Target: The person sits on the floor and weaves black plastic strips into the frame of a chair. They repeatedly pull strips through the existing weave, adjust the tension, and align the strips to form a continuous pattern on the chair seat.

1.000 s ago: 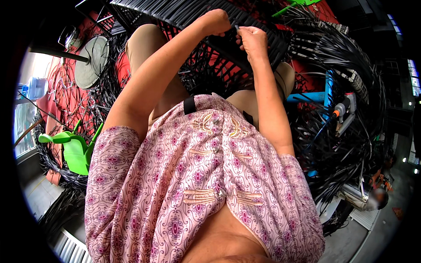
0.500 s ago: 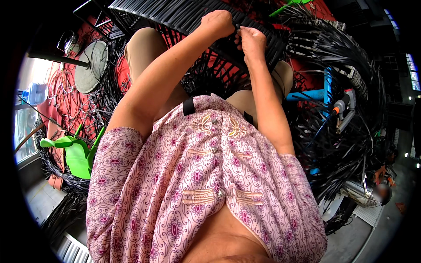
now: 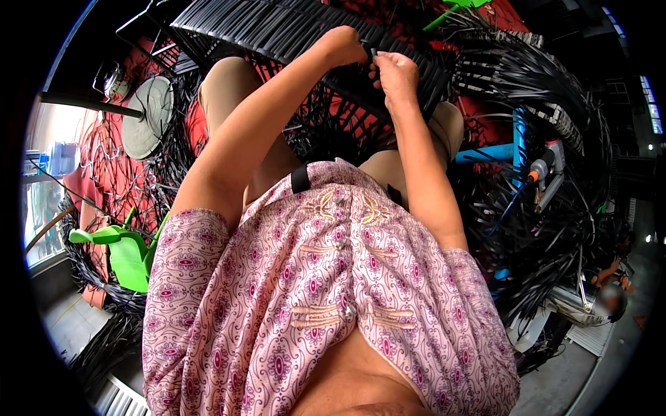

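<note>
Nearest, a thin shirt [image 3: 319, 277] in printed scrollwork; beyond it, the right hand's [image 3: 398, 75] grip pinched a narrow dark strip [image 3: 374, 53], while the left hand [image 3: 345, 46] was curled, its hold impossible to tell. Just past both stretched a ribbed black woven panel [image 3: 257, 31], glossy loose strands [image 3: 534, 229] heaped rightward.

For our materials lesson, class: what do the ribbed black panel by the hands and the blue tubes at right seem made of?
Ribbed black panel: probably plastic strips, semi-glossy; pale highlights run along the narrow bands. Blue tubes: smooth, evenly coloured and round, so plausibly plastic pipe, though painted metal is possible.
</note>
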